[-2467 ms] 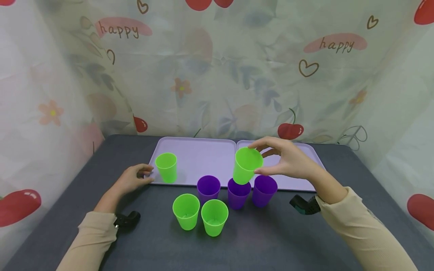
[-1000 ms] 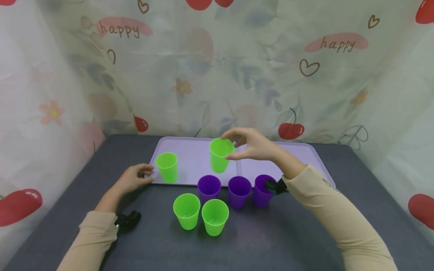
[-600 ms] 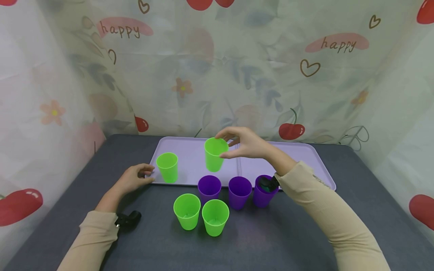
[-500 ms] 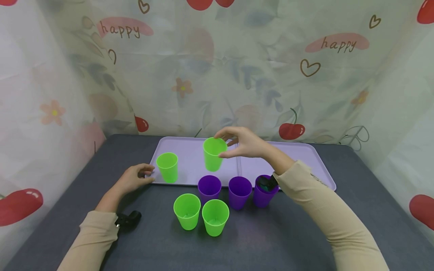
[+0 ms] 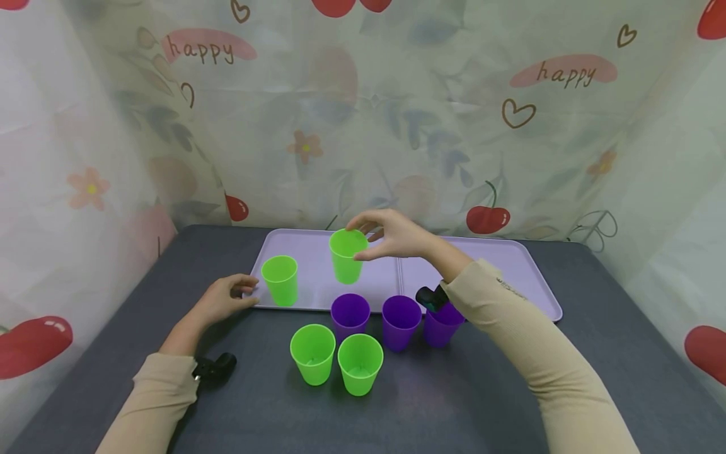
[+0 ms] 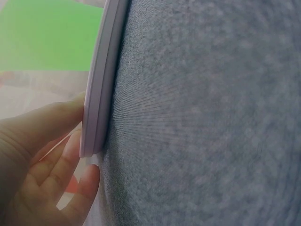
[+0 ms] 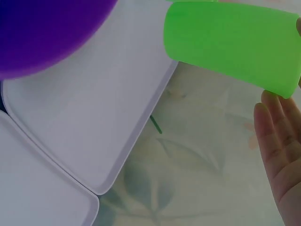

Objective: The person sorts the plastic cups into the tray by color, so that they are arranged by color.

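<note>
My right hand (image 5: 391, 236) pinches a green plastic cup (image 5: 345, 258) near its rim, thumb on the near side and fingers behind. The cup is upright over the left lilac tray (image 5: 312, 243); in the right wrist view the same green cup (image 7: 230, 44) lies across the top. My left hand (image 5: 224, 299) rests at the left tray's left edge, its fingertips right at the tray rim (image 6: 96, 108) in the left wrist view. Just inside that edge stands another green cup (image 5: 280, 282) on the tray.
Three purple cups (image 5: 350, 315) stand in a row along the trays' front edge. Two green cups (image 5: 312, 356) are in front of them on the dark tabletop (image 5: 431, 403). A second lilac tray (image 5: 488, 258) adjoins on the right. Patterned cloth (image 5: 363, 126) hangs behind.
My right hand has carried the green cup leftward, from above the purple cups to over the left tray, slowing lately. My left hand stays put at the tray edge.
</note>
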{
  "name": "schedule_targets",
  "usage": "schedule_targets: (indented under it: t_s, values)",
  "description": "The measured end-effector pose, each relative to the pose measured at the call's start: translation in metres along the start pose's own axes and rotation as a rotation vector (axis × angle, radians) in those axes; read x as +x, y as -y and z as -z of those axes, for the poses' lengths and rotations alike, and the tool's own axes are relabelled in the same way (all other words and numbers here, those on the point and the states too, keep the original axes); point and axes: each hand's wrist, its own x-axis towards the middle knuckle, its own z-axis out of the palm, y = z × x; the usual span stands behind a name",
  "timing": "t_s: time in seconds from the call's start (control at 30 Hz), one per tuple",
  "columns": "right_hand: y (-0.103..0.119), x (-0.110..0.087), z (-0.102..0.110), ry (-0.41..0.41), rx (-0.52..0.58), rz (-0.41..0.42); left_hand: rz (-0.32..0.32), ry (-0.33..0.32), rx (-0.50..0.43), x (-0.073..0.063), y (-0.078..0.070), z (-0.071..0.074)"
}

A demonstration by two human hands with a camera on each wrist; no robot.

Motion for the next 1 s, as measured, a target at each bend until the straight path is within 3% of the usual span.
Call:
schedule_targets:
  t_s: [1.0]
  values:
    - [-0.011, 0.044, -0.021, 0.118, -0.064, -0.051, -0.008, 0.002, 0.006, 0.001, 0.003, 0.000]
